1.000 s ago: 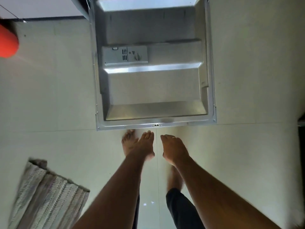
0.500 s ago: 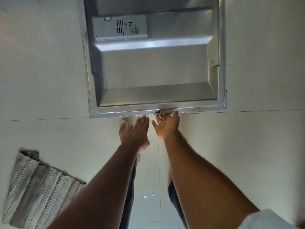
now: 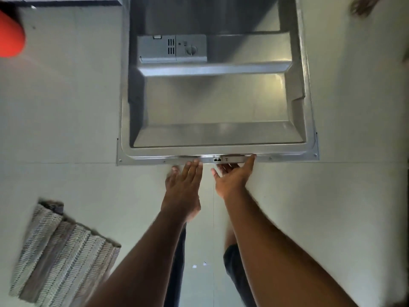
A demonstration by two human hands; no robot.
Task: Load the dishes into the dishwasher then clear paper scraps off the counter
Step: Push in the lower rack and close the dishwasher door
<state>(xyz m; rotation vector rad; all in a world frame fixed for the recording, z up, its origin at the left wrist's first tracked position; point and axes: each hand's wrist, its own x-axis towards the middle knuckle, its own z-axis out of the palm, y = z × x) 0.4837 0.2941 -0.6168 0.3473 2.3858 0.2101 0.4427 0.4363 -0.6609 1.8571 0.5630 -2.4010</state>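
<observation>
The dishwasher door (image 3: 217,107) lies open and flat in front of me, steel inner side up, with the grey detergent dispenser (image 3: 171,48) near its hinge end. My left hand (image 3: 184,182) is palm down, fingers straight and together, fingertips touching the door's front edge (image 3: 155,159). My right hand (image 3: 232,176) is palm up with the thumb spread; its fingers reach the underside of the same edge by the latch (image 3: 218,159). Neither hand holds anything. No dishes, racks or paper scraps are in view.
Pale tiled floor (image 3: 343,207) surrounds the door. A striped woven rug (image 3: 59,255) lies at the lower left. A red rounded object (image 3: 10,34) sits at the upper left edge. My bare feet and dark trouser legs (image 3: 234,269) are below the hands.
Both hands have moved forward from in front of my feet to the door's front edge. The right hand has turned palm up against it.
</observation>
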